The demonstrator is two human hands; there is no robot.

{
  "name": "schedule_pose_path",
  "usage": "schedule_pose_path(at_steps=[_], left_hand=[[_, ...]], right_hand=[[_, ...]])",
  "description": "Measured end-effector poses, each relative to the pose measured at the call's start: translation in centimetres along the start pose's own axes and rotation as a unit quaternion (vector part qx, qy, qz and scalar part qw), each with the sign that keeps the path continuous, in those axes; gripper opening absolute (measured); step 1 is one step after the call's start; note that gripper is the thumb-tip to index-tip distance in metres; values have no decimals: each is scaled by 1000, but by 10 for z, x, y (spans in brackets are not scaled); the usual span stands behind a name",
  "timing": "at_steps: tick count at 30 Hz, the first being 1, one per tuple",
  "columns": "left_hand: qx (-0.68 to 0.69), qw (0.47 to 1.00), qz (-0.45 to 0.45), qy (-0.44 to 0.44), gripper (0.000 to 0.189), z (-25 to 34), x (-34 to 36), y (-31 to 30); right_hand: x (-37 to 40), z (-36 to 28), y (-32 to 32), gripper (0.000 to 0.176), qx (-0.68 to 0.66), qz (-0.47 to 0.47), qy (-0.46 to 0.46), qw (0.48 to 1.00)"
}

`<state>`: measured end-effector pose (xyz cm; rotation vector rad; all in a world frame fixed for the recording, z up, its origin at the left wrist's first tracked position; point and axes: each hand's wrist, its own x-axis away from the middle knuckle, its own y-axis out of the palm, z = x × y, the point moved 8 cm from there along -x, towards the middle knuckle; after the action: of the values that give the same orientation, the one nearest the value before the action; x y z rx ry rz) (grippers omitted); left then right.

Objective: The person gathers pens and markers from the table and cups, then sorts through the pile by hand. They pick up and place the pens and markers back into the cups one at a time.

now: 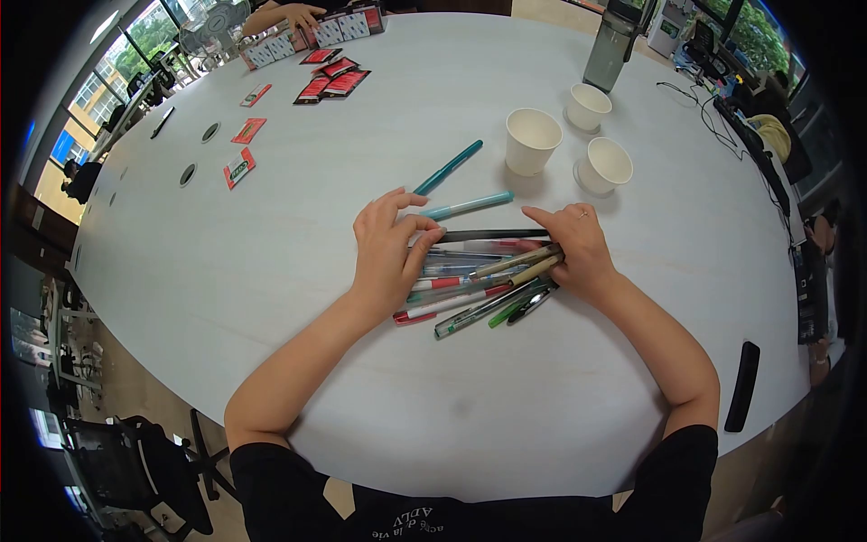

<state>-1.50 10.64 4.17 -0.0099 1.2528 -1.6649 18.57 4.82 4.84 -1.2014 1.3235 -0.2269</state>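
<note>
A loose bundle of pens (465, 294) lies on the white table between my hands, with clear, red, green and gold-coloured barrels among them. My left hand (386, 248) has thumb and forefinger pinched at the left end of a black pen (495, 235) along the bundle's far side. Curled over the right ends of several pens is my right hand (578, 248), its forefinger pointing left; the fingertips under it are partly hidden. Just beyond the bundle lie a light teal pen (470, 206) and a darker teal pen (449, 168), the latter's near end behind my left hand.
Three white paper cups (533, 143) stand at the far right beside a grey bottle (610, 50). Red packets (334, 79) lie at the far left, near another person's hand (302, 16) and some boxes (352, 27). A black strip (742, 387) lies near the right edge.
</note>
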Motion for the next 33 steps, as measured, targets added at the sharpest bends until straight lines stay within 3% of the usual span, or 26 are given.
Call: schedule_pose_path(at_steps=[5,11,15,18,24,27,31,33], left_hand=[[36,995,21,93,8,18,3,-4],[64,996,31,60,7,15,0,-8],[56,995,12,82,5,16,2,-8],[54,992,24,112,6,20,4,-9],[87,979,56,178,21,31,10,-17],[124,966,56,218,32,40,12,-20],[109,951,3,291,37,61,17,-18],[85,938,-34,336,37,76,27,-10]], right_hand=[[5,0,-2,53,50,0,-54,997],[1,-12,-11,57,66,38,-54,996],[3,-21,-14,65,85,81,-93,989],[2,-15,-14,61,82,46,-59,994],[-1,-8,-16,24,73,62,-23,995],[0,9,-19,9,-7,109,7,994],[0,29,-18,23,-180,106,109,972],[0,29,-18,23,-183,97,113,972]])
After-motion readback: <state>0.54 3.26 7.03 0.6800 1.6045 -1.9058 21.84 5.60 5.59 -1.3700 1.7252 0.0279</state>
